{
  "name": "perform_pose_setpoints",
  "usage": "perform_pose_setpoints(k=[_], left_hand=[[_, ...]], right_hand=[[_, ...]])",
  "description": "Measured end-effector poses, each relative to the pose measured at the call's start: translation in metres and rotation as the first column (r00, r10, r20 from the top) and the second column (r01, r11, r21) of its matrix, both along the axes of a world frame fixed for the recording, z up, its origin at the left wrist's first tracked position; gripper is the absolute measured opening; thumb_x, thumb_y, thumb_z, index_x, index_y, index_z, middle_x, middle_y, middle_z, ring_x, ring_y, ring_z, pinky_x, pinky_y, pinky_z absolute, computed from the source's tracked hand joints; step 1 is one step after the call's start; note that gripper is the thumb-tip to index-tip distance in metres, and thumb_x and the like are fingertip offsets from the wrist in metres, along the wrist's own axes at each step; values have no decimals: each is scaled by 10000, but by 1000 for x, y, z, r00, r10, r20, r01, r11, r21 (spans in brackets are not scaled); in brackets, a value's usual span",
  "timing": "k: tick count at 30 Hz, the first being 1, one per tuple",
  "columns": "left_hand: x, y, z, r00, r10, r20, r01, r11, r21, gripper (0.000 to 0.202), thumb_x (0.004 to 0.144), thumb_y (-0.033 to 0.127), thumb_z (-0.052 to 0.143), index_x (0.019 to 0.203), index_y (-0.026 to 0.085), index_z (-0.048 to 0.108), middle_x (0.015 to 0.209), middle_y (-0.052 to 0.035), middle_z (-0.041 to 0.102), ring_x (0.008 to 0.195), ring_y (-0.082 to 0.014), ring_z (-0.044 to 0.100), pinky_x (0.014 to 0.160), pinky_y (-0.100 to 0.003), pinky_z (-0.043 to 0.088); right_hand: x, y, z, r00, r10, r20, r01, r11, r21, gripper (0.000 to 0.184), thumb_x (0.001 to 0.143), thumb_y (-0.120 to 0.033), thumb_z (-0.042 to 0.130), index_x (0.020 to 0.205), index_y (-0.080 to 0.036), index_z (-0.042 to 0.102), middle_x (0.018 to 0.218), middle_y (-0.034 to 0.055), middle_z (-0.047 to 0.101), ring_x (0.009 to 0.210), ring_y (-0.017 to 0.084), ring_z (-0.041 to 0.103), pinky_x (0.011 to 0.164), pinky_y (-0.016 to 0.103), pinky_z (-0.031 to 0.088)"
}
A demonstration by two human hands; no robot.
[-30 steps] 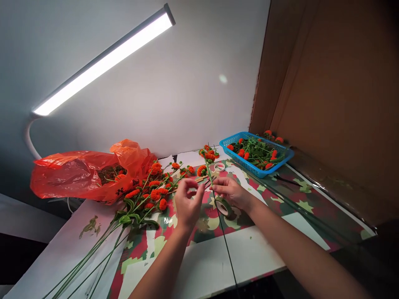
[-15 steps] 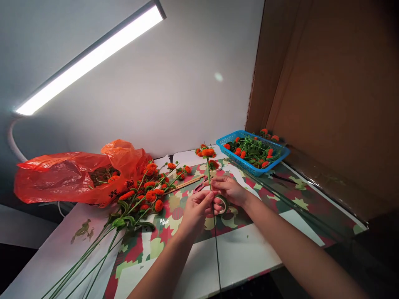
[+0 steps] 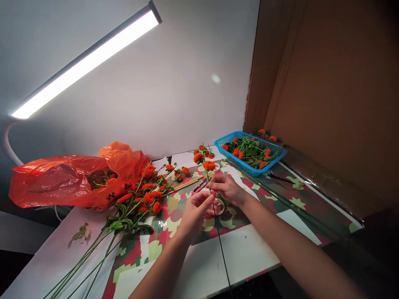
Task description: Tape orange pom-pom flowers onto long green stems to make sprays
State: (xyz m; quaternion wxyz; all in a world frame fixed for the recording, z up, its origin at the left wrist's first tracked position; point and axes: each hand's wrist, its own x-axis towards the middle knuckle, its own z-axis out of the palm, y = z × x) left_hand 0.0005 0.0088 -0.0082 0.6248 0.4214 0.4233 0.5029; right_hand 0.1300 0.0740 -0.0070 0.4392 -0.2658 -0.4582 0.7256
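- Head view: we face a white wall lit by a strip lamp (image 3: pixel 84 62), with a cardboard panel (image 3: pixel 327 83) on the right. In front of us is a table (image 3: pixel 249 253) under a patterned sheet.
- On the left lie a red bag (image 3: pixel 62 182) and a bundle (image 3: pixel 146 195) of orange flowers on long green stalks. A blue basket (image 3: pixel 282 151) of short sprigs sits at the far right.
- Our left hand (image 3: pixel 195 211) pinches a thin stem (image 3: pixel 218 232) between thumb and fingertips, the other fingers curled in.
- Our right hand (image 3: pixel 227 189) pinches the same stem just above, close under its bloom (image 3: pixel 209 165).
- A second ago the left fingers were spread and off the stem. They have since closed on it, and the hands have drawn together until they almost touch.
- The bloom now sits lower than half a second ago, and the stem leans away from us over the table's middle, its lower end running past the near edge.
- We judge the stem now steadied at two points.
- A tape roll (image 3: pixel 220 205) lies just under the right hand. We cannot tell whether the hand touches it.
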Motion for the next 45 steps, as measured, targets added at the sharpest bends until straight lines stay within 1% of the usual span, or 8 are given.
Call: perform_pose_setpoints(k=[14, 18, 21, 24, 29, 35, 41, 45], left_hand=[[-1, 0, 4, 1000, -9, 29, 10, 999, -40, 320, 612, 384, 761, 776, 126, 666, 602, -26, 639, 520, -123, 600, 430, -180, 426], [-11, 9, 7, 974, 132, -185, -104, 982, 158, 314, 698, 429, 679, 761, 121, 664, 670, -45, 653, 623, -151, 622, 593, -254, 510], [-24, 24, 20, 895, 385, -224, -293, 888, 354, 360, 701, 406, 683, 966, 167, 631, 932, -67, 667, 843, -190, 639, 707, -289, 524], [-32, 36, 34, 858, 452, -245, -288, 818, 498, 344, 712, 363, 683, 997, 180, 628, 1025, -78, 651, 935, -195, 622, 787, -299, 508], [-33, 39, 31, 880, 425, -212, -301, 844, 443, 232, 694, 365, 691, 767, 150, 642, 711, -22, 647, 677, -152, 626, 676, -288, 518], [-43, 53, 37, 946, 307, -108, -271, 926, 262, 301, 705, 400, 651, 912, 181, 662, 1025, -75, 674, 945, -201, 619, 692, -259, 482], [-42, 68, 49, 989, 140, -45, -124, 960, 251, 380, 704, 522, 577, 830, 182, 690, 928, -86, 708, 922, -244, 628, 742, -326, 474], [-39, 73, 46, 985, 66, -159, -22, 965, 261, 449, 698, 559, 585, 863, 159, 707, 944, -97, 704, 987, -273, 595, 846, -364, 441]], right_hand=[[4, 7, -6, 985, 173, 23, -174, 982, 71, 299, 632, -402, 753, 738, -129, 692, 560, -29, 551, 521, 66, 449, 507, 207, 319], [2, 5, -4, 991, 110, 75, -119, 984, 134, 297, 628, -406, 753, 697, -124, 688, 580, -18, 556, 554, 81, 456, 530, 220, 319], [2, 3, -4, 984, 137, 111, -153, 977, 151, 284, 656, -413, 734, 717, -139, 693, 573, -20, 547, 541, 81, 418, 514, 220, 299], [1, 2, -6, 979, 175, 108, -191, 970, 152, 267, 671, -414, 723, 710, -152, 684, 604, -14, 565, 537, 81, 403, 514, 221, 304], [0, 3, -7, 989, 119, 90, -134, 974, 180, 262, 683, -402, 717, 717, -144, 685, 599, -20, 542, 550, 78, 412, 542, 220, 317], [-1, -1, -1, 984, 162, 75, -171, 976, 132, 270, 649, -403, 741, 682, -144, 669, 585, -23, 538, 529, 73, 387, 504, 218, 268], [-1, -4, 4, 975, 201, 93, -214, 965, 151, 296, 632, -417, 747, 609, -146, 631, 499, -48, 469, 492, 68, 350, 488, 224, 247], [-3, -3, 0, 969, 227, 97, -240, 958, 158, 317, 622, -430, 750, 606, -141, 623, 487, -53, 458, 495, 70, 363, 496, 224, 265]])
